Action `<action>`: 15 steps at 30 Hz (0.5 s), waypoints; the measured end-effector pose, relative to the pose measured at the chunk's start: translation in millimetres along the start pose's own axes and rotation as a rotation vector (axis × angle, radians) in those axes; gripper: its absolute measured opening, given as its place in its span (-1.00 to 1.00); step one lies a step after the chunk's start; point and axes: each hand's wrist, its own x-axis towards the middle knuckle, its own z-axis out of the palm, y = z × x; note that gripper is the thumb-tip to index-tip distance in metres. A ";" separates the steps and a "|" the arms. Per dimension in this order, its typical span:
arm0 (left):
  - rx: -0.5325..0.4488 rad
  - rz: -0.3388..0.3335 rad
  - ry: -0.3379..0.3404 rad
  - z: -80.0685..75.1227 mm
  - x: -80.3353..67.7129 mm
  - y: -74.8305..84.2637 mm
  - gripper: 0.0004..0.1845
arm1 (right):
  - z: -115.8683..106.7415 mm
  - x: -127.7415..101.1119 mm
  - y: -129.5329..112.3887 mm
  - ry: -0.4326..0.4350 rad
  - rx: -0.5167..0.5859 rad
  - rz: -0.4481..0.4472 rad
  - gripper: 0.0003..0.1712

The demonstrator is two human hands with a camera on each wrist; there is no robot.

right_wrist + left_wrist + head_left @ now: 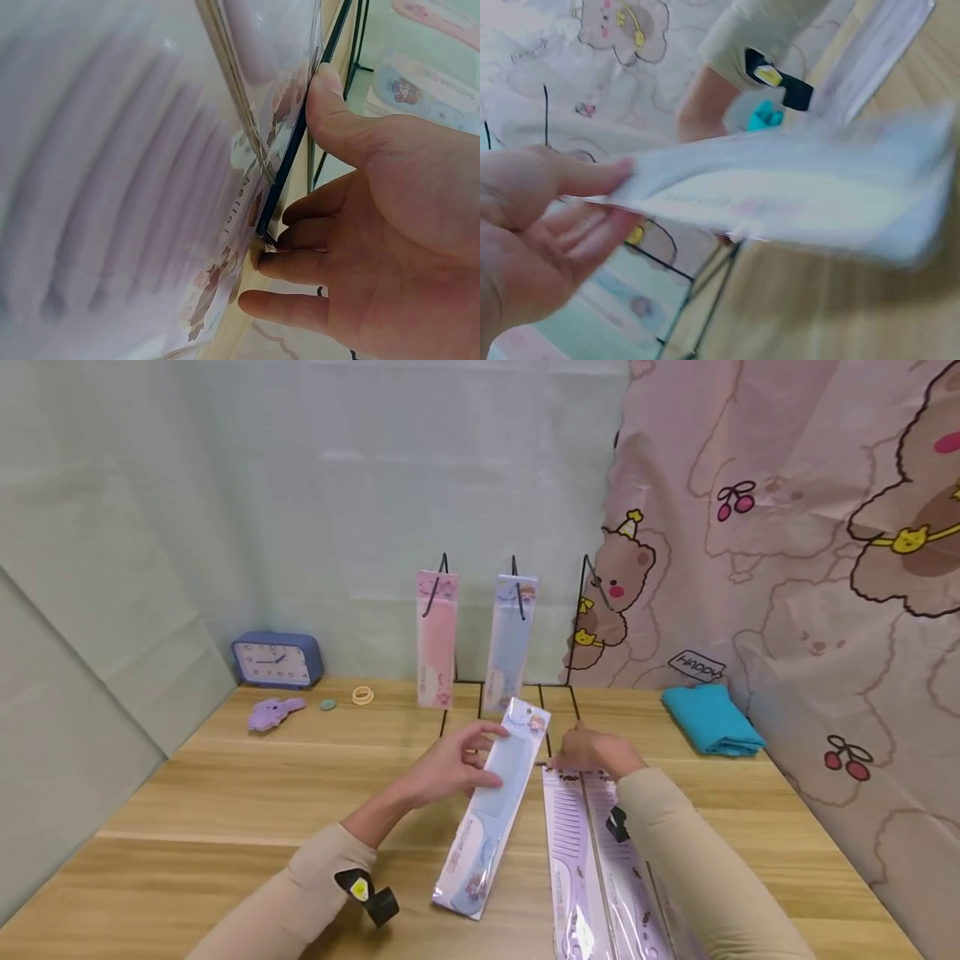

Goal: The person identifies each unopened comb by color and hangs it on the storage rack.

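Observation:
My left hand [452,764] pinches a packaged light-blue comb [504,789] between thumb and fingers, tilted above the table; its lower end blurs in the left wrist view. Beside it, my right hand [596,750] is at the front of a black wire rack [583,602]. In the right wrist view its thumb and fingertips touch the rack's front bar [289,161], fingers extended. Packaged purple combs [570,852] lie just in front of that bar, partly under the right forearm. A pink packaged comb [437,643] and another blue one [510,643] hang from the rack's hooks.
Along the back left of the wooden table [300,802] are a blue clock [276,658], a purple hair clip [273,713], a small green disc [327,704] and a beige ring [363,695]. Folded turquoise cloth [711,720] lies at the back right, before a bear-print curtain [787,527].

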 end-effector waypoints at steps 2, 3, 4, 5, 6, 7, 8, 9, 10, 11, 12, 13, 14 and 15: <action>0.007 0.102 0.072 0.0 1.5 10.2 -0.35 | -0.8 0.3 -0.1 0.000 -0.013 0.002 -0.22; 0.007 0.151 0.104 0.5 2.0 15.4 -0.35 | -1.1 0.4 -0.2 0.000 -0.017 0.001 -0.21; 0.002 0.198 0.127 1.1 2.6 20.6 -0.35 | -1.5 0.4 -0.4 0.001 -0.022 0.003 -0.20; -0.003 0.246 0.147 1.8 3.4 25.7 -0.35 | -1.9 0.4 -0.6 0.001 -0.021 0.004 -0.21; 0.000 0.287 0.165 2.4 4.4 30.7 -0.35 | -2.2 0.4 -0.7 0.001 -0.019 0.008 -0.21; -0.003 0.321 0.177 3.1 5.6 35.4 -0.35 | -2.4 0.4 -0.7 0.001 -0.014 0.013 -0.21; -0.002 0.350 0.191 3.5 6.8 39.9 -0.35 | -2.5 0.3 -0.7 0.001 -0.009 0.017 -0.21; 0.000 0.369 0.206 3.8 8.0 43.8 -0.34 | -2.6 0.3 -0.6 0.003 -0.008 0.018 -0.21; 0.006 0.383 0.221 3.9 9.3 47.0 -0.35 | -2.6 0.4 -0.5 0.004 -0.007 0.019 -0.21; 0.014 0.393 0.236 3.9 10.6 49.9 -0.35 | -2.3 0.6 -0.1 0.004 -0.004 0.021 -0.21; 0.015 0.395 0.245 3.8 11.8 52.2 -0.35 | -2.0 0.6 0.0 0.003 -0.003 0.025 -0.21; 0.014 0.399 0.252 3.7 12.9 54.0 -0.35 | -1.5 0.6 0.1 0.000 -0.001 0.030 -0.22; 0.017 0.401 0.258 3.6 14.1 55.2 -0.34 | -1.0 0.6 0.3 -0.002 -0.001 0.032 -0.23; 0.018 0.402 0.262 3.4 15.3 56.3 -0.34 | -0.4 0.7 0.3 -0.003 -0.001 0.033 -0.25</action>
